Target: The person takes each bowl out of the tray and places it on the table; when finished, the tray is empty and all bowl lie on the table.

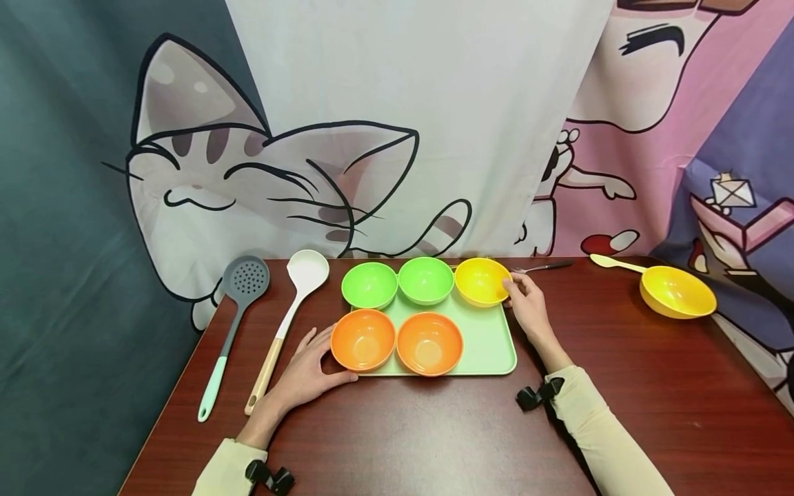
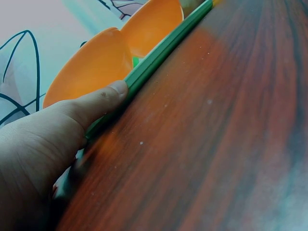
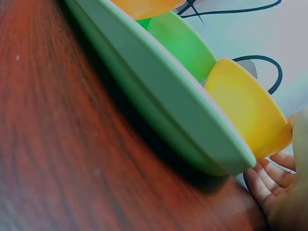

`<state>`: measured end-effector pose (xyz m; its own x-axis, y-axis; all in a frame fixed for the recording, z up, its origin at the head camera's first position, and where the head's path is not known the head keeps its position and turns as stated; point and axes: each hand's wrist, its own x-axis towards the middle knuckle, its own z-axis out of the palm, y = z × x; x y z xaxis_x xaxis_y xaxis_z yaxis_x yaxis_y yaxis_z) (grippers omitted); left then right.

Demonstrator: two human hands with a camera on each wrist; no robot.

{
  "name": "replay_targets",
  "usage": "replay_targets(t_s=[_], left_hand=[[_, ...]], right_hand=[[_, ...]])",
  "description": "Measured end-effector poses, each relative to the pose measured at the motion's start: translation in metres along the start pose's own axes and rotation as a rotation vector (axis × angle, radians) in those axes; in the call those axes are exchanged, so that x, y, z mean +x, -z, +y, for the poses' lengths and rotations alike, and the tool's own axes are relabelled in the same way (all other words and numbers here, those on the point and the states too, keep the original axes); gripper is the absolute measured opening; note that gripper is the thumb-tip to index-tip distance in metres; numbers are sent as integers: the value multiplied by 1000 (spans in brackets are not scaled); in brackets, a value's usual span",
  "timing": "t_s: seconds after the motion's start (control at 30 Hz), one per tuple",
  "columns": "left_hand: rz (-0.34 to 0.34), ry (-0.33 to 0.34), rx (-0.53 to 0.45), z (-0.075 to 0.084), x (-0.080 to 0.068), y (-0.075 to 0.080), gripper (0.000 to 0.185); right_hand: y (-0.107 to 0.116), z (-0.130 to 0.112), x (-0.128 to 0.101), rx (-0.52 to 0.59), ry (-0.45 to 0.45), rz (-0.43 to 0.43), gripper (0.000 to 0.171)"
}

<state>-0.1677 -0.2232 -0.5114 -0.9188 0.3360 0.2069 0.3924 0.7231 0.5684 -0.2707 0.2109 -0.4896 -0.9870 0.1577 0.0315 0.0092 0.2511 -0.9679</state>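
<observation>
A light green tray (image 1: 486, 351) holds two green bowls (image 1: 370, 286) and a yellow bowl (image 1: 482, 282) along its far side, with two orange bowls (image 1: 363, 340) in front. My left hand (image 1: 310, 368) lies around the tray's near left corner. Its thumb (image 2: 103, 101) rests straight against the tray edge, and the other fingers reach along the left orange bowl. At the right, my right hand (image 1: 528, 310) holds the yellow bowl's side, thumb at the rim and fingers below, close by the tray corner (image 3: 243, 166).
Left of the tray lie a grey slotted skimmer (image 1: 245, 286) and a white ladle (image 1: 305, 275). A fork (image 1: 542, 267) lies behind the right hand. Farther right, another yellow bowl (image 1: 677, 293) stands by a pale yellow spoon (image 1: 614, 262). A printed curtain (image 1: 422, 83) hangs behind the table.
</observation>
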Motion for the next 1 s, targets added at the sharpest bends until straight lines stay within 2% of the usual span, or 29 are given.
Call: replay_targets(t_s=[0.07, 0.17, 0.8, 1.0], left_hand=[[0, -1, 2, 0, 0, 0, 89], [0, 0, 6, 0, 0, 0, 89], [0, -1, -14, -1, 0, 0, 89], [-2, 4, -14, 0, 0, 0, 89]], right_hand=[[0, 11, 6, -5, 7, 10, 44], [0, 15, 8, -25, 32, 26, 44], [0, 17, 5, -24, 56, 100, 33], [-2, 15, 4, 35, 89, 163, 29]])
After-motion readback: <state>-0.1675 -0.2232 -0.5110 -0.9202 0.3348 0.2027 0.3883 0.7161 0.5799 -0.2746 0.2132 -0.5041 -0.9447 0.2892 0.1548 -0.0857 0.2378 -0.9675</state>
